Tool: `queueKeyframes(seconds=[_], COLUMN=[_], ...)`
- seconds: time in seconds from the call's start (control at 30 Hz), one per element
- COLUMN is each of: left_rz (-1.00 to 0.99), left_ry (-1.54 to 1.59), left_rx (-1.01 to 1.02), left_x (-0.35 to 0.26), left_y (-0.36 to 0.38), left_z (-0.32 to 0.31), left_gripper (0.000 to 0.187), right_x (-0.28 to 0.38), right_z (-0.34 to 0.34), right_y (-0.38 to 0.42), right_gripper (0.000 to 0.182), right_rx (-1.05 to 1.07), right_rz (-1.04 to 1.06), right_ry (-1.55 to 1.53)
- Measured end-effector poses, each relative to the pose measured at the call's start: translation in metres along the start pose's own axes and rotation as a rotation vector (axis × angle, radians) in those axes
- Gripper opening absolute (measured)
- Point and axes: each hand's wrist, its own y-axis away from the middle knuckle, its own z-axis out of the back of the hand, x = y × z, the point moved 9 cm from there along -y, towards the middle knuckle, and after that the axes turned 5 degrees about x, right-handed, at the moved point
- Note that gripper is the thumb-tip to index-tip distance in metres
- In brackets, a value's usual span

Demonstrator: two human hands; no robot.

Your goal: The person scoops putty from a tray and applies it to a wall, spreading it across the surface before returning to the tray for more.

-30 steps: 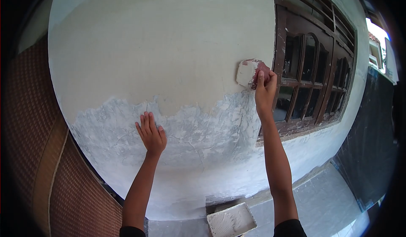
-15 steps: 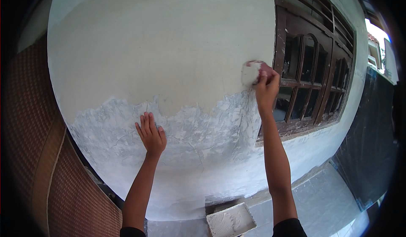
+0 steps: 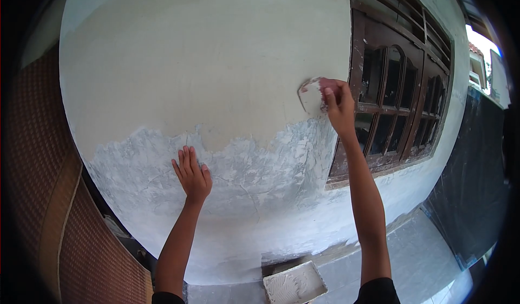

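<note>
Change on my feed: the spreader [image 3: 312,94] has swung to a new angle, now tilted, with a slim edge showing along its left side, and my right forearm sits further out. I judge that as a change of blade angle at the wall [image 3: 216,60], not a new spot. Whether the blade touches is too fine to tell.

Right hand [image 3: 341,106]: pinched narrow, thumb and fingers on the spreader's reddish part, pale paste on the blade. Left hand [image 3: 193,178]: same place, holding nothing, fingers extended and close together, laid on the rough grey-white patch.

Spreader is at the right hand's fingertips, up and right of the left hand, just beside the brown window [image 3: 385,109]. Tray [image 3: 295,285] of pale paste is low down by the wall base, well apart from both hands.
</note>
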Motion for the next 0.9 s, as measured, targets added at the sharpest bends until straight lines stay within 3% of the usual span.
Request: queueKeyframes(seconds=[0.03, 0.17, 0.27, 0.33, 0.47, 0.53, 0.57, 0.6, 0.7, 0.77, 0.87, 0.9], left_rz=[0.002, -0.003, 0.002, -0.018, -0.011, -0.022, -0.022, -0.013, -0.012, -0.004, -0.008, -0.009], left_ry=[-0.001, 0.0, 0.001, -0.019, -0.023, -0.016, -0.014, -0.007, -0.009, -0.019, -0.009, -0.005], left_rx=[0.008, -0.005, 0.001, 0.032, 0.03, 0.012, 0.011, 0.002, 0.011, 0.011, 0.007, 0.004], left_x=[0.0, 0.001, 0.0, -0.002, 0.0, -0.001, -0.002, -0.002, 0.0, 0.002, 0.0, 0.0], left_y=[0.001, 0.0, -0.001, 0.0, 0.0, 0.001, 0.0, -0.001, 0.002, 0.003, 0.001, 0.001], left_z=[0.0, 0.0, 0.0, 0.0, -0.001, -0.001, -0.002, -0.001, -0.001, -0.002, -0.001, -0.001], left_gripper=[0.055, 0.055, 0.055, 0.055, 0.055, 0.054, 0.054, 0.055, 0.055, 0.055, 0.055, 0.055], right_x=[-0.022, -0.013, 0.006, -0.007, -0.022, -0.036, -0.021, -0.008, -0.02, -0.029, -0.028, -0.025], right_z=[-0.002, 0.036, 0.012, 0.002, 0.029, 0.033, 0.016, 0.006, 0.006, 0.037, 0.019, 0.003], right_y=[-0.004, -0.021, -0.017, -0.008, -0.007, 0.004, 0.01, 0.011, 0.023, 0.029, 0.035, 0.036], right_gripper=[0.021, 0.023, 0.023, 0.023, 0.024, 0.025, 0.025, 0.026, 0.027, 0.028, 0.029, 0.03], right_rx=[0.032, -0.189, -0.021, 0.017, -0.201, -0.283, -0.168, -0.133, -0.114, -0.357, -0.341, -0.236], right_rz=[0.004, -0.067, 0.013, -0.026, -0.024, -0.155, -0.241, -0.08, -0.174, -0.228, -0.211, -0.227], right_ry=[0.183, 0.084, -0.098, 0.043, 0.163, -0.174, -0.224, -0.034, 0.108, 0.087, -0.142, -0.096])
